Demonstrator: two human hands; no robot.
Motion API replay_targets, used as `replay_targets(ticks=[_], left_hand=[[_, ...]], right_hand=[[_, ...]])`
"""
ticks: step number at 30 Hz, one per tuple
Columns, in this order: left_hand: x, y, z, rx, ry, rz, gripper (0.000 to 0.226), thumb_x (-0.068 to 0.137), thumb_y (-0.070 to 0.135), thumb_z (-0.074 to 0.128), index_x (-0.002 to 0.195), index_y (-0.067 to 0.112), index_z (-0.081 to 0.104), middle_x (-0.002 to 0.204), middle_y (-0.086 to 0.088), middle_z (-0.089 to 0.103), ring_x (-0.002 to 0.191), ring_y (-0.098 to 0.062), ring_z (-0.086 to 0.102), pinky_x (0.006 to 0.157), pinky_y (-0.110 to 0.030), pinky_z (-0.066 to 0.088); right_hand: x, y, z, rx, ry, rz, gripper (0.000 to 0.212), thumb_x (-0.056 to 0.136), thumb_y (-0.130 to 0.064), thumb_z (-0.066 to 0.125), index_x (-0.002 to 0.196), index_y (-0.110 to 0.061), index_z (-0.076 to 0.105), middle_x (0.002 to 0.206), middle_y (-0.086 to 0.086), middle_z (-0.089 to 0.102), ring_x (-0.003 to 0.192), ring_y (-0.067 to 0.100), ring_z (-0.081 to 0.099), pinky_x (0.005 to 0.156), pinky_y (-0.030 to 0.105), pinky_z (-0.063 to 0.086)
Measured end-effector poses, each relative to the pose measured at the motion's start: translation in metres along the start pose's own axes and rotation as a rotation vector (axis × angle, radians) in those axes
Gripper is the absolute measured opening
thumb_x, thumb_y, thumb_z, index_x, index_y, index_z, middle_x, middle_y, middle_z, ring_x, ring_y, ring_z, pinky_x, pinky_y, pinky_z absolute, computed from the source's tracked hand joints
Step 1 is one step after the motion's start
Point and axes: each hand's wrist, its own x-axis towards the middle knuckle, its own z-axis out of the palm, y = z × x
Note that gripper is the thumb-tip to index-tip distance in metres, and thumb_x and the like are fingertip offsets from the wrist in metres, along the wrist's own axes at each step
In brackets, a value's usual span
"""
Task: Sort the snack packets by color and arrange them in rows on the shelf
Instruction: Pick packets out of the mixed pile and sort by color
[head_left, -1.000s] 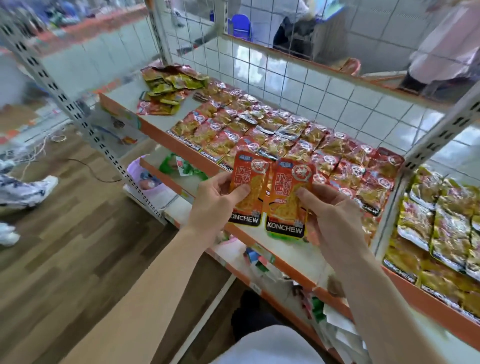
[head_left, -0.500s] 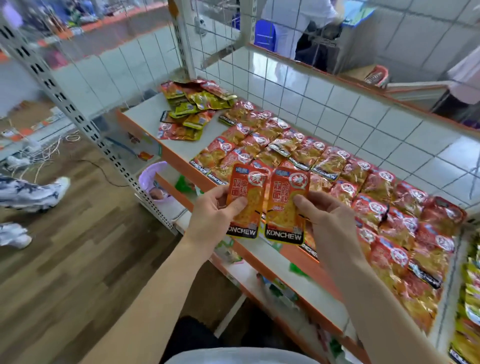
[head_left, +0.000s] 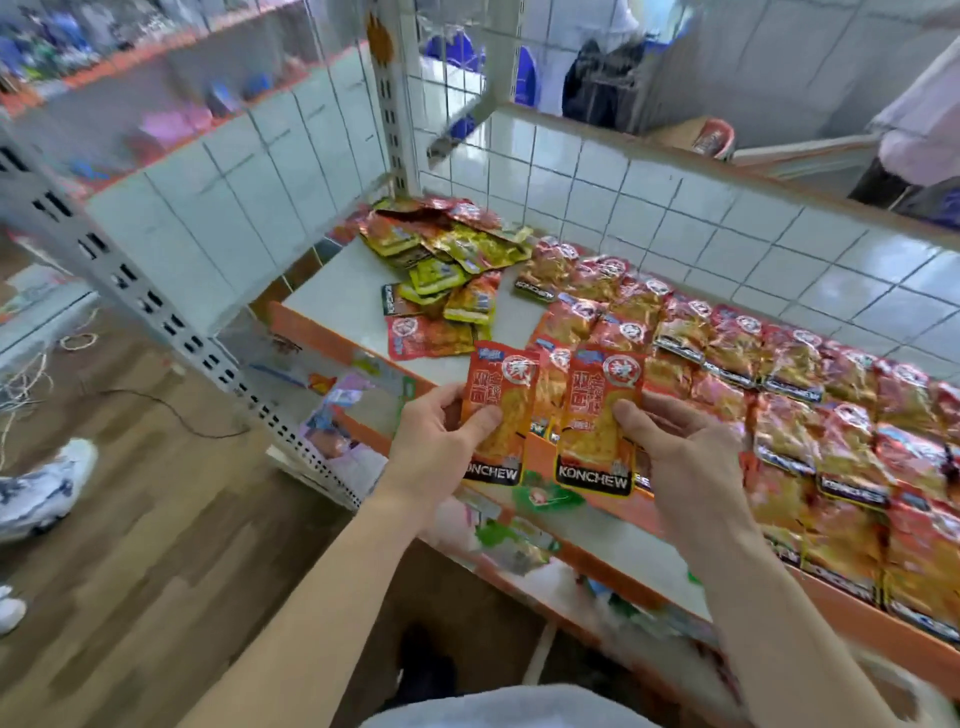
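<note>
Just before the orange front lip of the shelf (head_left: 337, 291), at the middle of the view, the left hand (head_left: 431, 452) pinches the left packet (head_left: 501, 410) with its thumb across the front. The right hand (head_left: 685, 452) grips the right packet (head_left: 602, 415) the same way. Both packets are orange-red, upright, and face the camera. Half a second ago they hung edge to edge; now a narrow gap has opened between them, as the right packet has shifted toward three o'clock. The view has also swung. The loose pile (head_left: 447, 260) of yellow-green and red packets now sits at twelve o'clock from the hands, and the yellow packets of the neighbouring bay have gone out of sight. The rows of red packets (head_left: 779, 374) run from one o'clock to four o'clock, where the picture edge cuts them off. Motion blur makes their print hard to read. The left thumb covers the first letter of the brand name on the left packet. The fingers behind both packets are hidden, and it cannot be told whether the red packet seen through the gap is held or lying on the shelf. Items on the lower shelf (head_left: 639, 556) are too blurred to name. At nine o'clock a white shoe (head_left: 41, 488) is half cut off.
</note>
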Motion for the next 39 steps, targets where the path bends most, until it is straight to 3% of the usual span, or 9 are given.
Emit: replay_targets(ticks=[4,9,13,19,23,27,31,35,39], left_hand=[[0.025,0.003,-0.037,0.068,-0.084,-0.016,0.013,0.093,0.014,0.071,0.101,0.023,0.072,0.095,-0.001,0.078,0.093,-0.020,0.074,0.086,-0.037,0.059],[0.048,0.006,-0.052,0.125,-0.124,0.002,0.014,0.093,0.019,0.071,0.105,0.026,0.068,0.092,0.007,0.077,0.086,-0.010,0.074,0.083,-0.033,0.060],[0.073,0.009,-0.045,0.154,-0.156,0.007,0.024,0.094,0.022,0.070,0.113,0.031,0.058,0.087,0.015,0.076,0.082,-0.005,0.073,0.079,-0.029,0.059],[0.107,0.016,-0.020,0.197,-0.178,0.044,0.027,0.096,0.021,0.069,0.120,0.024,0.057,0.094,0.006,0.076,0.085,-0.007,0.073,0.074,-0.023,0.059],[0.129,0.016,-0.008,0.256,-0.138,0.027,0.031,0.095,0.025,0.069,0.123,0.022,0.057,0.093,0.003,0.076,0.090,-0.014,0.073,0.084,-0.035,0.058],[0.155,0.027,0.012,0.337,-0.161,0.093,0.024,0.096,0.017,0.068,0.117,0.021,0.056,0.088,0.007,0.072,0.080,-0.007,0.070,0.069,-0.016,0.054],[0.180,0.027,0.030,0.506,-0.176,0.174,0.016,0.094,0.017,0.069,0.106,0.019,0.058,0.088,0.003,0.071,0.077,-0.013,0.069,0.070,-0.027,0.055],[0.193,0.030,0.037,0.743,-0.149,0.354,0.026,0.094,0.024,0.070,0.111,0.005,0.062,0.078,0.005,0.058,0.065,-0.010,0.054,0.059,-0.015,0.038],[0.203,0.030,0.037,0.975,-0.146,0.444,0.046,0.092,0.032,0.071,0.118,-0.004,0.059,0.076,-0.007,0.059,0.074,-0.027,0.056,0.066,-0.030,0.038]], right_hand=[[0.003,-0.001,0.038,-0.013,0.104,-0.004,0.013,0.083,-0.022,0.080,0.089,-0.026,0.070,0.094,0.000,0.077,0.092,0.023,0.074,0.093,0.048,0.057],[0.011,-0.002,0.059,-0.034,0.149,-0.009,0.025,0.085,-0.022,0.078,0.108,-0.015,0.072,0.099,0.001,0.077,0.092,0.022,0.074,0.090,0.045,0.059],[0.027,0.000,0.060,-0.057,0.166,-0.022,0.025,0.083,-0.032,0.080,0.104,-0.020,0.074,0.098,-0.004,0.077,0.095,0.022,0.074,0.092,0.049,0.056],[0.058,0.002,0.059,0.007,0.204,-0.025,0.032,0.084,-0.029,0.080,0.112,-0.018,0.071,0.103,-0.003,0.076,0.099,0.020,0.072,0.091,0.042,0.057],[0.078,-0.015,0.060,0.008,0.204,-0.050,0.008,0.087,-0.020,0.076,0.089,-0.025,0.069,0.086,-0.008,0.075,0.085,0.011,0.072,0.074,0.023,0.054],[0.090,-0.032,0.053,0.029,0.223,-0.087,0.012,0.088,-0.015,0.074,0.086,-0.026,0.069,0.082,-0.008,0.076,0.078,0.006,0.072,0.069,0.019,0.056],[0.091,-0.026,0.048,0.006,0.259,-0.058,0.010,0.088,-0.016,0.075,0.091,-0.023,0.070,0.090,-0.002,0.076,0.088,0.017,0.073,0.081,0.031,0.058],[0.087,-0.017,0.054,0.009,0.267,-0.012,0.009,0.087,-0.018,0.076,0.093,-0.022,0.072,0.090,-0.002,0.077,0.091,0.019,0.073,0.083,0.036,0.059],[0.079,-0.011,0.067,-0.004,0.301,-0.001,0.010,0.087,-0.018,0.076,0.094,-0.024,0.070,0.092,-0.005,0.076,0.091,0.012,0.072,0.081,0.024,0.055]])
